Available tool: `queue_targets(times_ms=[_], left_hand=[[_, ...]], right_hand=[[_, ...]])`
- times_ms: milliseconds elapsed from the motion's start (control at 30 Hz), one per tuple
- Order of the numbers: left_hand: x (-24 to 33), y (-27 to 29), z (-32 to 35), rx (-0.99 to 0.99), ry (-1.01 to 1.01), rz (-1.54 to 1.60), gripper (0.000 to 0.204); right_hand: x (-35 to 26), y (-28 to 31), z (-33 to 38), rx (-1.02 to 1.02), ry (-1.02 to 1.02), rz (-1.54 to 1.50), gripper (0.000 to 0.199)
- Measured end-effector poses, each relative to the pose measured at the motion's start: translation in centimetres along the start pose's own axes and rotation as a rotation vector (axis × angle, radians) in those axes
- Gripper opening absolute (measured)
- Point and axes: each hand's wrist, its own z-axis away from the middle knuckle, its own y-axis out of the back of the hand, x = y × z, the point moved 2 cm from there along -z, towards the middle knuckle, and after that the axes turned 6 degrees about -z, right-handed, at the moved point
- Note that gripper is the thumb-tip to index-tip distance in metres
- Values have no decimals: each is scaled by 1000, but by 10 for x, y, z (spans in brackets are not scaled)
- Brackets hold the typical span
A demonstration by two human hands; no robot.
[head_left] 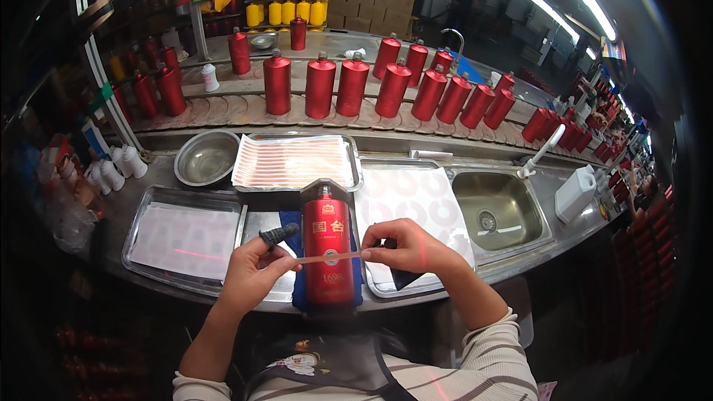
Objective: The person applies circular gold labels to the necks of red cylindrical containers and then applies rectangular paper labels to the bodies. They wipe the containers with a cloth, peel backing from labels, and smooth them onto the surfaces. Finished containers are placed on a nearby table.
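Note:
A red bottle (pixel 327 226) with gold markings lies on its back on a blue cloth (pixel 295 297) before me, its neck pointing away. Across its front runs a narrow, pale pinkish label strip (pixel 312 259) with a round emblem near the middle. My left hand (pixel 252 271) pinches the strip's left end; a dark ribbed cover sits on one finger. At the right end, my right hand (pixel 408 246) pinches the strip between thumb and fingers, also with something dark on a finger. Whether the strip touches the bottle all along, I cannot tell.
Behind the bottle, a tray (pixel 359 178) bears a sheet of similar strips. Label sheets lie in trays at left (pixel 137 252) and right (pixel 405 293). A metal bowl (pixel 206 159), a sink (pixel 512 234) and a white jug (pixel 575 194) stand around. Red bottles (pixel 321 89) line a conveyor (pixel 245 111).

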Motion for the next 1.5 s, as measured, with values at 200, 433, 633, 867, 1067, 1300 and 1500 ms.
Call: queue_targets(times_ms=[200,433,633,867,1067,1300,1500], left_hand=[[7,-2,3,219,-175,-253,22],[21,-60,-20,-240,-263,-337,26],[19,-49,-15,-235,-212,-291,20],[8,-47,4,-358,-12,-169,54],[-3,-41,15,-163,-28,-198,44],[-23,-39,29,65,-33,-48,47],[-37,-40,46,147,-12,36,35]], right_hand=[[-4,-25,4,20,123,261,18],[-12,-20,14,67,41,261,17],[-5,-11,20,44,36,157,16],[17,-15,19,0,98,38,19],[26,-21,21,7,43,14,22],[43,-48,27,110,-56,-208,14],[46,-62,29,141,-163,-322,15]])
